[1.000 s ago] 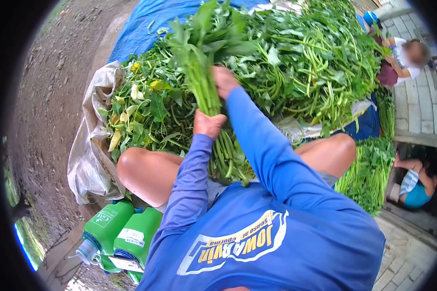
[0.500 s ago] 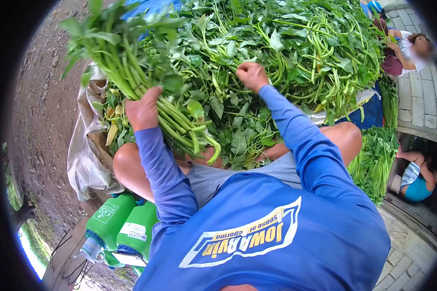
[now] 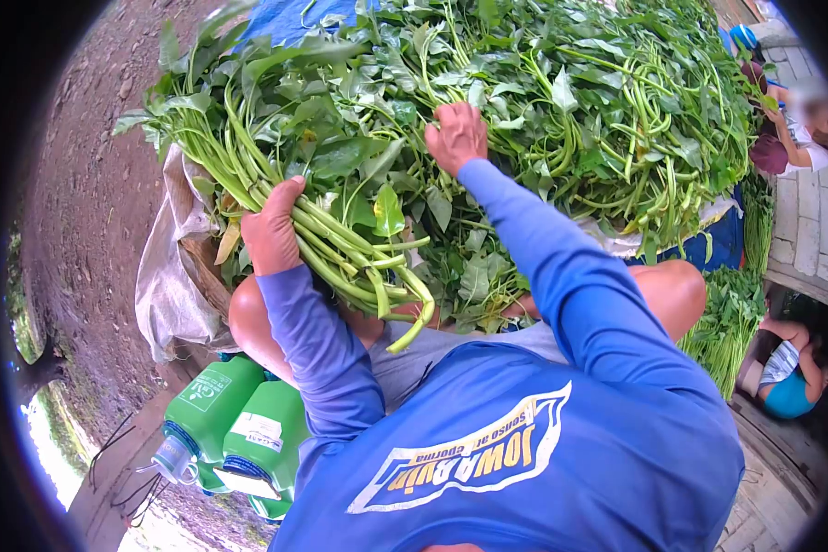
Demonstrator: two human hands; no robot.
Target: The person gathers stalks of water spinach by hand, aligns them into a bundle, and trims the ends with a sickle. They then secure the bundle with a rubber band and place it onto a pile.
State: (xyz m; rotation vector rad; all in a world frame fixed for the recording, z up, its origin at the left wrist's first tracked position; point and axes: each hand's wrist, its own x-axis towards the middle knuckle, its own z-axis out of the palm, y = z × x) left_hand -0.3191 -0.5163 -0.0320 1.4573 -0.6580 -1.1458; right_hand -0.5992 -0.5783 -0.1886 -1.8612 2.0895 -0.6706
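My left hand point(image 3: 273, 227) is closed round a thick bunch of water spinach point(image 3: 239, 161). The leaves of the bunch point up and left, and its cut stem ends stick out towards my lap. On the large heap of water spinach point(image 3: 580, 101), my right hand point(image 3: 457, 138) has its fingers curled down over some stems. The fingertips are partly hidden among the leaves. More loose leafy stems point(image 3: 474, 276) lie between my legs, below the right hand.
Green jugs point(image 3: 265, 432) stand at my lower left, near a pale sack point(image 3: 175, 262). Blue sheeting point(image 3: 294, 20) shows behind the heap. More greens point(image 3: 722, 317) lie by my right knee. Two other people point(image 3: 796, 138) sit on the right side, on or near paving.
The bunch in my left hand has swung lower, its leaves now over the heap's left side. My right hand has moved slightly left on the heap. The view has shifted a little.
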